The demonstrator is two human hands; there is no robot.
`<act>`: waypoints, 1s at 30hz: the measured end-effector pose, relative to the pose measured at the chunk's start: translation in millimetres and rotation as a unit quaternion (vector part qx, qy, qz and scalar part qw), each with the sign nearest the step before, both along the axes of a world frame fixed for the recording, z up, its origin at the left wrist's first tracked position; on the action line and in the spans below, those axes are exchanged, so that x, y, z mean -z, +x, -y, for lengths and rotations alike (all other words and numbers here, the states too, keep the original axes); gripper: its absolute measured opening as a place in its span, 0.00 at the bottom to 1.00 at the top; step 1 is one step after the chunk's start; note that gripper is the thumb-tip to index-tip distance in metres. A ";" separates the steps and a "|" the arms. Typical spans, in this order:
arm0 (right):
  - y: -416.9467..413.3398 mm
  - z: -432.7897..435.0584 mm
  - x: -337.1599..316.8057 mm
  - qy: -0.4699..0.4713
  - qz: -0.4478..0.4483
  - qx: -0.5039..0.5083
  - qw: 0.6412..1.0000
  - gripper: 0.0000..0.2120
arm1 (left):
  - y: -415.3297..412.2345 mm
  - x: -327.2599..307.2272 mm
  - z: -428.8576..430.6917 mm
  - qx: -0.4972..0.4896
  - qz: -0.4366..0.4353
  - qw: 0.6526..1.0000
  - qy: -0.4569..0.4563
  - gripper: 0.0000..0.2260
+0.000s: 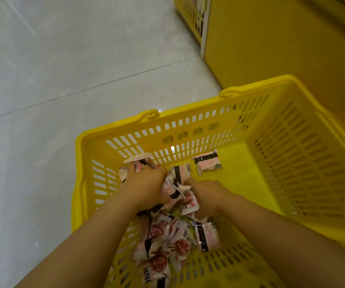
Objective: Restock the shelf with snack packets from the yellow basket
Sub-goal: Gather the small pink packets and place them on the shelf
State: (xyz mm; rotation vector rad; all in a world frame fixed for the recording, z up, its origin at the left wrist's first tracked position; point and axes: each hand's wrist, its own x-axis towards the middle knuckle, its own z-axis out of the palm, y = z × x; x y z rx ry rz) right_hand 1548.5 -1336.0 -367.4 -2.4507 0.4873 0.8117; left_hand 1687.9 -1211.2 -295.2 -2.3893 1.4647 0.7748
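Both your hands are down in the yellow basket [304, 154] — your left hand [146, 188] closed on a bunch of snack packets [173, 188], your right hand [207, 196] closed on packets just beside it. One basket sits on the grey tiled floor [63, 59], against a yellow shelf base [281, 48]. One lone packet [208, 163] lies apart by the far wall; the rest — too many to count — are heaped below your wrists, pink-and-white wrappers with black bands and red rounds.

Pale glossy floor tiles [63, 59] with a dark grout line, beside a yellow cabinet panel [271, 48].
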 end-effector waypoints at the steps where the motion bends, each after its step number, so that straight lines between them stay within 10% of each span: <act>1: -2.2 7.6 -3.2 0.026 -0.007 0.031 0.999 0.41 | 1.2 -1.8 1.2 -0.024 -0.007 0.999 -0.021 0.24; 7: -27.1 54.7 -36.0 0.116 -0.017 0.182 0.976 0.40 | -2.2 -19.2 5.2 -0.112 -0.044 0.981 -0.149 0.19; 10: -41.4 69.3 -59.2 0.170 0.017 0.297 0.940 0.38 | -8.7 -25.5 5.4 -0.235 -0.215 0.919 -0.232 0.10; 13: -52.2 76.9 -85.8 0.215 0.079 0.392 0.891 0.32 | -21.4 -32.4 6.0 -0.326 -0.348 0.836 -0.272 0.27; 24: -67.8 36.7 -133.8 0.309 0.211 0.552 0.745 0.30 | -71.7 -50.0 5.0 -0.393 -0.459 0.771 -0.199 0.26; 30: -62.0 24.7 -117.5 0.295 0.201 0.588 0.726 0.26 | -77.6 -47.2 21.9 -0.454 -0.610 0.619 -0.198 0.14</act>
